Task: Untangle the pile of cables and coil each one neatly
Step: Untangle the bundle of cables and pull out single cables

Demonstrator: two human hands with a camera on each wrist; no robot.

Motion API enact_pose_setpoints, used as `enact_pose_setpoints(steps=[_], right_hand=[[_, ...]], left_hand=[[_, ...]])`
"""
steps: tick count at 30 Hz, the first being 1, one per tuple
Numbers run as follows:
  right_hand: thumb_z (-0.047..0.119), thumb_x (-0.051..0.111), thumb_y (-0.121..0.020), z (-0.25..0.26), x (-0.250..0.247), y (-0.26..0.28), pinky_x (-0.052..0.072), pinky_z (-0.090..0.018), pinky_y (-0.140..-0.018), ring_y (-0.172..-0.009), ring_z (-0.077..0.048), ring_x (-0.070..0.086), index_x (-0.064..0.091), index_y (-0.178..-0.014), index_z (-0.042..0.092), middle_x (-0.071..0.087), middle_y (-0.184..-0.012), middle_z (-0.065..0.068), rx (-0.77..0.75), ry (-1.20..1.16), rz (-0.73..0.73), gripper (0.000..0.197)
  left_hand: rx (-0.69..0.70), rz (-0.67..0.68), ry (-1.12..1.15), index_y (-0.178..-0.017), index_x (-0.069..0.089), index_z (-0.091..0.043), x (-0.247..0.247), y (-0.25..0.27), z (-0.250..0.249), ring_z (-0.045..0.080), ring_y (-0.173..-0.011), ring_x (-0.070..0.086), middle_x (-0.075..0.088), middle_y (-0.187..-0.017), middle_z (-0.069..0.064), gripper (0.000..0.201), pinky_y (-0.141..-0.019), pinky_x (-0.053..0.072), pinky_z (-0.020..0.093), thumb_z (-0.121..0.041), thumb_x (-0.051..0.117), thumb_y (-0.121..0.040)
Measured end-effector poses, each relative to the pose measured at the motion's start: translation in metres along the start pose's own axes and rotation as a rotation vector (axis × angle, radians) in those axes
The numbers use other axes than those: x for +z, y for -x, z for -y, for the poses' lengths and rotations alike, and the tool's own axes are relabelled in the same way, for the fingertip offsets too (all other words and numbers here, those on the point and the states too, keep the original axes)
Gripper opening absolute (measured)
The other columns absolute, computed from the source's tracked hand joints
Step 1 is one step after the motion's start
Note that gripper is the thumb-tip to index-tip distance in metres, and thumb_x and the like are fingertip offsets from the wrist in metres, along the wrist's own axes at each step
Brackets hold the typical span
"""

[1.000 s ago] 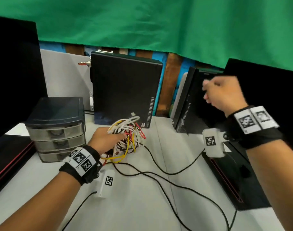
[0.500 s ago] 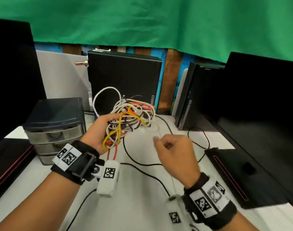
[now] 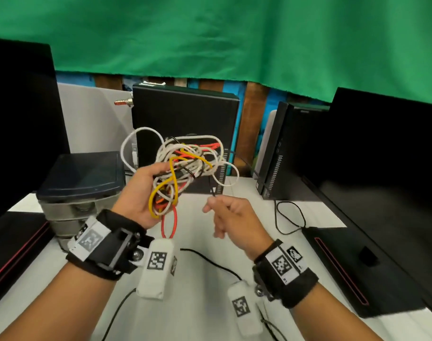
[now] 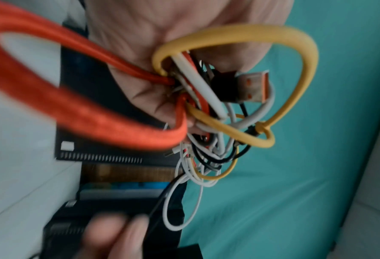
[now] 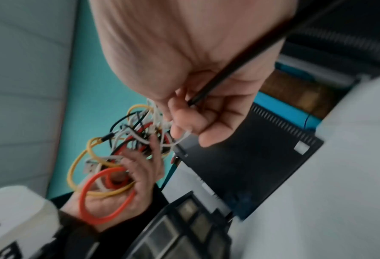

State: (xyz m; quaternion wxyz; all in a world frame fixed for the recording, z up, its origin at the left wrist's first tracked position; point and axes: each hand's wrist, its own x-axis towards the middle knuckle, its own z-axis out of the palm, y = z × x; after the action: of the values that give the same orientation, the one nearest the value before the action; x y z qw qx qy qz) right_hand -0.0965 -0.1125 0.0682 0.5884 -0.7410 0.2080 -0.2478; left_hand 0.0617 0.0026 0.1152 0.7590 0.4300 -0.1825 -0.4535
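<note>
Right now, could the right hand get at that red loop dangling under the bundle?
Probably yes. The red loop hangs free below the cable bundle that the left hand grips, with open air between it and the right hand. But the right hand already pinches a thin black cable.

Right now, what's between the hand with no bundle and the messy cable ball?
Head view: only a thin black cable, pinched by the right hand, running to the bundle.

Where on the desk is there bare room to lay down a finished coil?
Barest patch: the white desk under both hands, between the drawer unit and the flat black device. A black cord crosses it nearer the person. The back edge is crowded by the computer tower. The left hand holds the cable tangle; the right hand pinches a black cable.
</note>
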Motion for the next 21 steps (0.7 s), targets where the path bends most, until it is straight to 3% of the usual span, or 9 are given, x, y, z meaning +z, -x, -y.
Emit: enact_pose_setpoints(steps=[3, 6, 8, 12, 14, 16, 18, 20, 21], right_hand=[[0.034, 0.051, -0.103, -0.01, -0.041, 0.007, 0.049, -0.029, -0.057, -0.045, -0.014, 0.046, 0.071, -0.081, 0.01, 0.042, -0.048, 0.003, 0.039, 0.247, -0.049, 0.038], [0.037, 0.053, -0.102, -0.019, -0.092, 0.011, 0.048, -0.032, -0.06, -0.047, -0.015, 0.044, 0.072, -0.077, 0.012, 0.042, -0.049, 0.0, 0.143, 0.388, -0.124, 0.04], [0.034, 0.056, -0.101, -0.017, -0.111, 0.017, 0.048, -0.03, -0.062, -0.047, -0.017, 0.043, 0.073, -0.075, 0.011, 0.041, -0.049, -0.003, 0.179, 0.396, -0.135, 0.039], [0.034, 0.056, -0.101, -0.006, -0.104, 0.037, 0.051, -0.025, -0.084, -0.046, -0.013, 0.048, 0.075, -0.082, 0.009, 0.049, -0.048, -0.004, 0.248, 0.479, 0.119, 0.037], [0.036, 0.055, -0.101, -0.012, -0.095, 0.042, 0.052, -0.025, -0.088, -0.046, -0.012, 0.05, 0.076, -0.083, 0.012, 0.051, -0.049, -0.004, 0.316, 0.519, 0.244, 0.037], [0.034, 0.057, -0.101, -0.025, -0.096, 0.038, 0.054, -0.025, -0.08, -0.045, -0.012, 0.05, 0.075, -0.084, 0.011, 0.052, -0.047, 0.0, 0.409, 0.595, 0.262, 0.034], [0.026, 0.058, -0.1, -0.039, -0.109, 0.031, 0.052, -0.025, -0.063, -0.042, -0.01, 0.051, 0.071, -0.083, 0.012, 0.054, -0.042, 0.008, 0.52, 0.745, 0.202, 0.026], [0.02, 0.057, -0.099, -0.05, -0.131, 0.024, 0.05, -0.027, -0.052, -0.041, -0.012, 0.054, 0.067, -0.08, 0.013, 0.058, -0.046, 0.007, 0.585, 0.812, -0.007, 0.023], [0.019, 0.057, -0.098, -0.054, -0.144, 0.02, 0.049, -0.028, -0.05, -0.042, -0.016, 0.055, 0.068, -0.079, 0.009, 0.061, -0.05, 0.0, 0.623, 0.763, -0.14, 0.023]], left_hand=[[0.078, -0.065, 0.038, -0.104, 0.068, -0.008, -0.015, 0.0, -0.015, 0.013, -0.057, 0.068, 0.075, -0.084, 0.009, 0.021, -0.047, 0.051, 0.019, -0.021, 0.052, -0.098], [0.082, -0.017, 0.045, -0.093, 0.064, -0.012, -0.01, 0.006, -0.022, 0.008, -0.041, 0.052, 0.067, -0.067, 0.003, 0.019, -0.034, 0.037, 0.016, -0.023, 0.05, -0.099], [0.114, 0.046, 0.074, -0.089, 0.062, -0.012, 0.003, 0.01, -0.016, 0.007, -0.039, 0.054, 0.064, -0.058, 0.0, 0.023, -0.032, 0.038, 0.016, -0.022, 0.046, -0.102], [0.196, 0.141, 0.142, -0.087, 0.068, -0.015, 0.019, 0.014, -0.005, 0.006, -0.047, 0.048, 0.06, -0.062, -0.002, 0.023, -0.041, 0.033, 0.016, -0.028, 0.052, -0.096], [0.218, 0.161, 0.19, -0.085, 0.066, -0.015, 0.016, 0.015, -0.009, 0.007, -0.049, 0.042, 0.053, -0.063, -0.002, 0.021, -0.045, 0.033, 0.018, -0.032, 0.055, -0.09], [0.247, 0.158, 0.241, -0.086, 0.062, -0.016, 0.009, 0.017, -0.018, 0.006, -0.051, 0.043, 0.05, -0.066, -0.003, 0.022, -0.046, 0.036, 0.016, -0.031, 0.047, -0.093], [0.28, 0.187, 0.321, -0.084, 0.063, -0.017, -0.001, 0.023, -0.031, 0.005, -0.054, 0.047, 0.051, -0.07, -0.005, 0.027, -0.05, 0.04, 0.014, -0.029, 0.042, -0.097], [0.294, 0.207, 0.351, -0.08, 0.068, -0.017, -0.012, 0.028, -0.044, 0.003, -0.058, 0.051, 0.056, -0.074, -0.008, 0.028, -0.055, 0.043, 0.013, -0.028, 0.045, -0.094], [0.295, 0.186, 0.33, -0.078, 0.071, -0.017, -0.017, 0.03, -0.049, 0.002, -0.059, 0.053, 0.059, -0.075, -0.008, 0.029, -0.056, 0.044, 0.012, -0.029, 0.048, -0.09]])
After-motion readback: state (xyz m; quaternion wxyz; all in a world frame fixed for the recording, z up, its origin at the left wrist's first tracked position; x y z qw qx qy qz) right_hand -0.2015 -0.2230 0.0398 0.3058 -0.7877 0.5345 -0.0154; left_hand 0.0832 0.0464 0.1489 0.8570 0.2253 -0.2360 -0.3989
